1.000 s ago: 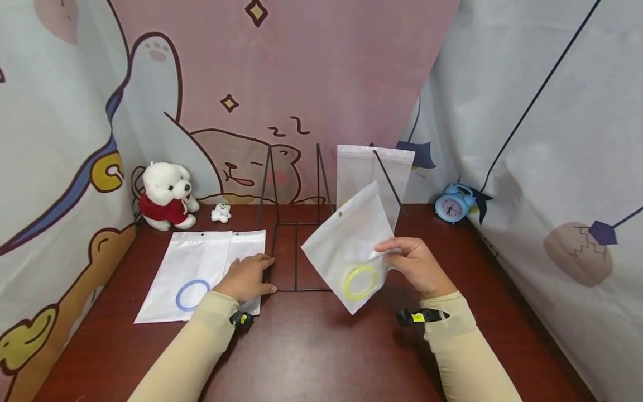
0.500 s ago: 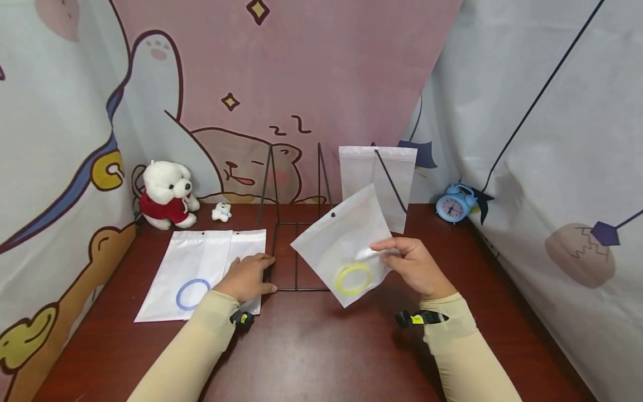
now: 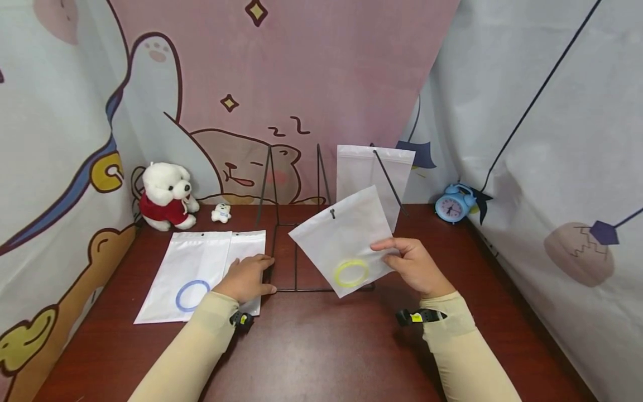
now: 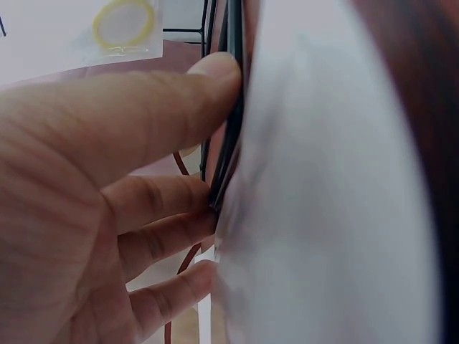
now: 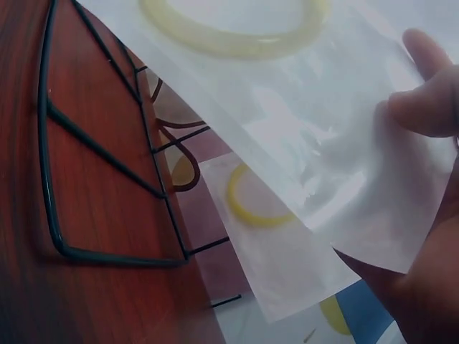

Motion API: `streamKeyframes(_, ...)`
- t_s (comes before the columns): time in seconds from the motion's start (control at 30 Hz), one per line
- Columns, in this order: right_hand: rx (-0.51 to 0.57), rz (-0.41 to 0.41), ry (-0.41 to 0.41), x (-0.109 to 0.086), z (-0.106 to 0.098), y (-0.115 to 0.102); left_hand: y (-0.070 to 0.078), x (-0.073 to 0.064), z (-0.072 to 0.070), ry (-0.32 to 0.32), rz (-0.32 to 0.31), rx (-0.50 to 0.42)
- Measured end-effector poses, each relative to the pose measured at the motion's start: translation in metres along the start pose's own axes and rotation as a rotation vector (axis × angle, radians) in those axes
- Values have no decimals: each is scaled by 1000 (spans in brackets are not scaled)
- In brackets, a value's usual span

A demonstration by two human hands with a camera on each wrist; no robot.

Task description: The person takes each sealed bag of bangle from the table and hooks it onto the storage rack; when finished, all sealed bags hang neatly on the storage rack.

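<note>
My right hand [image 3: 414, 265] pinches the right side of a white zip bag [image 3: 346, 234] with a yellow ring [image 3: 351, 273] in it. The bag hangs tilted before a black wire rack [image 3: 296, 251]. A dark peg tip shows at the hole near its top edge. My left hand [image 3: 246, 277] rests at the rack's left base wire; its fingers [image 4: 161, 244] and thumb touch that wire in the left wrist view. Another white bag [image 3: 366, 167] hangs on the rack's right peg, with a yellow ring [image 5: 244, 204] visible in the right wrist view.
Two white bags [image 3: 201, 257] lie overlapped left of the rack, one with a blue ring [image 3: 193, 296]. A plush bear [image 3: 168, 195] in red and a small white figurine [image 3: 221, 213] are at the back left. A blue alarm clock [image 3: 452, 205] is at the back right.
My right hand has moved the bag a little left and tilted it further, so its hole now lines up with the middle peg's tip. The left hand has stayed in place.
</note>
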State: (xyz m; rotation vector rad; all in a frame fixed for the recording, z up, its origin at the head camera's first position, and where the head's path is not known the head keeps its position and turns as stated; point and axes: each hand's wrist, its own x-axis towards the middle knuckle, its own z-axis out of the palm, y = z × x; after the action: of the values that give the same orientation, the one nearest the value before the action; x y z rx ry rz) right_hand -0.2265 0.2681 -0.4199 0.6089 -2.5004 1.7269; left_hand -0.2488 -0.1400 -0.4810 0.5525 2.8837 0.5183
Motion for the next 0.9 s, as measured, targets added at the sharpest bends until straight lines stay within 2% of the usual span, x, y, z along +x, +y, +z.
streamKeyframes(0.3, -95, -2, -62, -1, -11, 7, 0, 0, -1, 4, 0, -9)
streamKeyframes(0.63, -287, 56, -138, 1, -20, 7, 0, 1, -2, 1, 0, -8)
streamKeyframes(0.9, -327, 84, -170, 0, -24, 6, -2, 3, 0, 3, 2, -7)
